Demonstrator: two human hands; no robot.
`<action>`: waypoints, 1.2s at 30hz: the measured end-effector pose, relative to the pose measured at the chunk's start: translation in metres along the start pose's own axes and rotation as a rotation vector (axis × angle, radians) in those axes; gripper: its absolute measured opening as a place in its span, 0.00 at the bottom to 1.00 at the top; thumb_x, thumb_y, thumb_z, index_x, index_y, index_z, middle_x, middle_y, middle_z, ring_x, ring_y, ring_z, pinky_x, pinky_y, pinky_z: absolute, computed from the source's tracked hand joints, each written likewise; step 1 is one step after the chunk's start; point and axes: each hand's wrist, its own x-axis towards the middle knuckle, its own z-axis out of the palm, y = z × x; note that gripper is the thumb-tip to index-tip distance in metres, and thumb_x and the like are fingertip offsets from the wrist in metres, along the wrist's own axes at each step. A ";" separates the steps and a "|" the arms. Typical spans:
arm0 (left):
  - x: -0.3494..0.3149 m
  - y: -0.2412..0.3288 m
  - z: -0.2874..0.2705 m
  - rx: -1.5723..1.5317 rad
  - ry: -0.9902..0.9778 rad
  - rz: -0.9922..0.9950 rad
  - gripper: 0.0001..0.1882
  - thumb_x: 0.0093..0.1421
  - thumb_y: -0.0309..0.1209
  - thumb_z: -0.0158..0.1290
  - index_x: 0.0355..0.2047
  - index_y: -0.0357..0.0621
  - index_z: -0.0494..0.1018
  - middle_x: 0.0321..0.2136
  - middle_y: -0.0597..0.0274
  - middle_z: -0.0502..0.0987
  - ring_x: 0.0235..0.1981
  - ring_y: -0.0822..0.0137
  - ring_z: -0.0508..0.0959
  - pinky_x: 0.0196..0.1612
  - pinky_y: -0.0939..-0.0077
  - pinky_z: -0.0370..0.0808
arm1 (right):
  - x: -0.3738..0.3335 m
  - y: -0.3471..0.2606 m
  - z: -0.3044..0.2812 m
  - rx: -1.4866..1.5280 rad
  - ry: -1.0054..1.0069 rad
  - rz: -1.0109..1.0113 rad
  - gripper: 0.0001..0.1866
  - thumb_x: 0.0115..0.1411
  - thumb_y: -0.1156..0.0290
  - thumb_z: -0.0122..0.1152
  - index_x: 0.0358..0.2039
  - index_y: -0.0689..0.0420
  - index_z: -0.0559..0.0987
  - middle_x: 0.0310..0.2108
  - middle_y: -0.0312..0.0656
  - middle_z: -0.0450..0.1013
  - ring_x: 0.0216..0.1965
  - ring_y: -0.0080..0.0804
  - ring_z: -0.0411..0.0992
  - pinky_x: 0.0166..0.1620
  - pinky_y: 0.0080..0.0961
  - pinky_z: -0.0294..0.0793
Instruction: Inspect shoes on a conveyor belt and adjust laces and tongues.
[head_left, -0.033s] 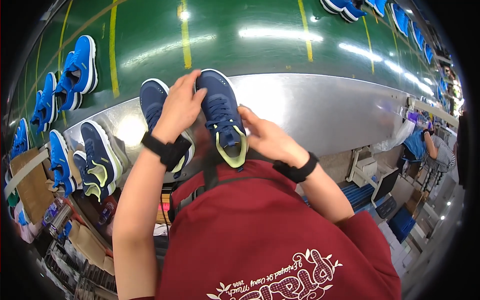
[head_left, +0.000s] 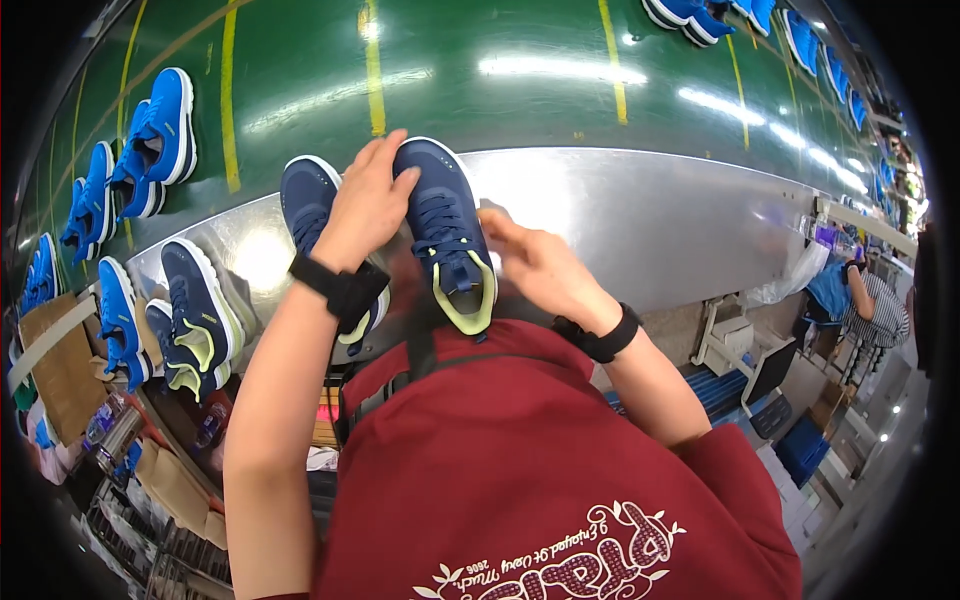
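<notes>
A navy sneaker [head_left: 440, 215] with a pale green lining and white sole rests in front of me, toe pointing away. My left hand [head_left: 370, 205] grips its toe end, thumb on the upper and fingers along the left side. At the shoe's right side is my right hand [head_left: 540, 262], fingers loosely bent and apart, the tips at the shoe's edge and slightly blurred. A second navy sneaker [head_left: 307, 192] lies to the left, partly covered by my left hand and wrist. Both wrists wear black bands.
A metal ledge [head_left: 650, 215] borders a green work surface [head_left: 500, 100] with yellow lines. Blue sneakers [head_left: 165, 130] stand at the left, near another navy pair [head_left: 195, 310]. More blue shoes [head_left: 690, 20] sit far right. Another person [head_left: 875, 310] works at the right.
My right hand has shifted slightly to the right. My left hand and the navy sneaker stay nearly in place.
</notes>
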 end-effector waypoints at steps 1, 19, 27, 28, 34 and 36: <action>0.006 0.002 0.005 -0.036 0.029 -0.037 0.25 0.61 0.36 0.50 0.58 0.44 0.64 0.50 0.41 0.71 0.53 0.44 0.69 0.57 0.60 0.64 | -0.001 -0.019 -0.007 0.011 0.069 0.036 0.22 0.59 0.76 0.47 0.56 0.65 0.66 0.49 0.58 0.70 0.53 0.54 0.68 0.54 0.37 0.68; 0.017 -0.002 0.021 -0.025 -0.095 -0.018 0.24 0.58 0.39 0.56 0.53 0.44 0.68 0.44 0.46 0.74 0.48 0.47 0.72 0.52 0.61 0.68 | 0.040 -0.039 -0.010 -0.067 0.035 0.090 0.19 0.50 0.69 0.67 0.42 0.65 0.78 0.28 0.51 0.79 0.31 0.41 0.79 0.40 0.31 0.76; 0.014 0.001 0.020 -0.088 -0.124 -0.037 0.24 0.57 0.37 0.56 0.53 0.46 0.68 0.42 0.50 0.73 0.48 0.48 0.70 0.52 0.60 0.67 | 0.063 -0.026 -0.033 0.475 -0.338 0.357 0.27 0.53 0.78 0.66 0.53 0.66 0.68 0.31 0.41 0.78 0.33 0.24 0.75 0.42 0.21 0.72; 0.013 0.003 0.020 -0.092 -0.120 -0.026 0.24 0.57 0.37 0.57 0.53 0.46 0.69 0.42 0.51 0.73 0.48 0.48 0.70 0.52 0.60 0.67 | 0.060 -0.028 -0.035 0.604 -0.346 0.365 0.27 0.53 0.79 0.65 0.54 0.66 0.68 0.31 0.42 0.78 0.33 0.23 0.75 0.42 0.21 0.72; 0.015 0.006 0.020 -0.112 -0.109 -0.007 0.24 0.57 0.37 0.57 0.53 0.47 0.69 0.43 0.53 0.74 0.49 0.50 0.70 0.53 0.62 0.66 | 0.065 -0.023 -0.052 -0.010 0.115 0.226 0.22 0.59 0.68 0.61 0.53 0.62 0.71 0.32 0.44 0.80 0.34 0.19 0.75 0.40 0.18 0.71; 0.015 0.005 0.018 -0.156 -0.145 -0.045 0.24 0.57 0.38 0.58 0.53 0.47 0.69 0.44 0.53 0.74 0.49 0.51 0.70 0.54 0.62 0.66 | 0.057 -0.022 -0.054 0.041 0.047 0.192 0.21 0.59 0.69 0.60 0.52 0.61 0.72 0.32 0.44 0.80 0.36 0.20 0.75 0.41 0.19 0.72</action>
